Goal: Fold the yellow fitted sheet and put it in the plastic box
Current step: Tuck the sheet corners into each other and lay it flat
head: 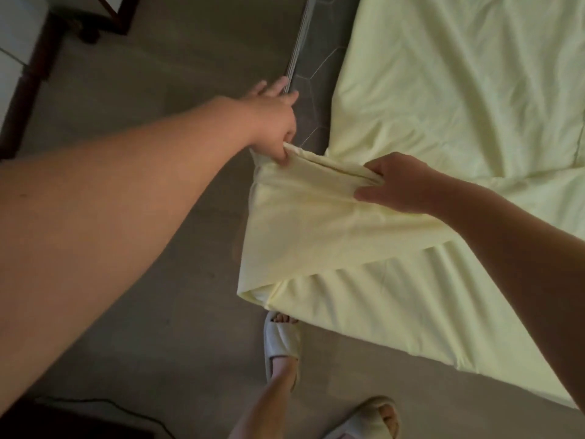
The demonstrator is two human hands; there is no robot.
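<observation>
pale yellow fabric fitted sheet (443, 90) fills right of frame, spread flat over dark quilted mattress (318, 71). Centre: left hand (272, 122) thumb-pinches the turned-back flap's corner, and right hand (402, 185) pinches the same hem. Likely tensioning for a straight crease. plastic box not in view.

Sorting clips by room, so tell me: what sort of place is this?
Likely a bedroom at home: a yellow sheet lies spread over a quilted grey mattress, and the person folding it wears slippers on a grey floor.
</observation>
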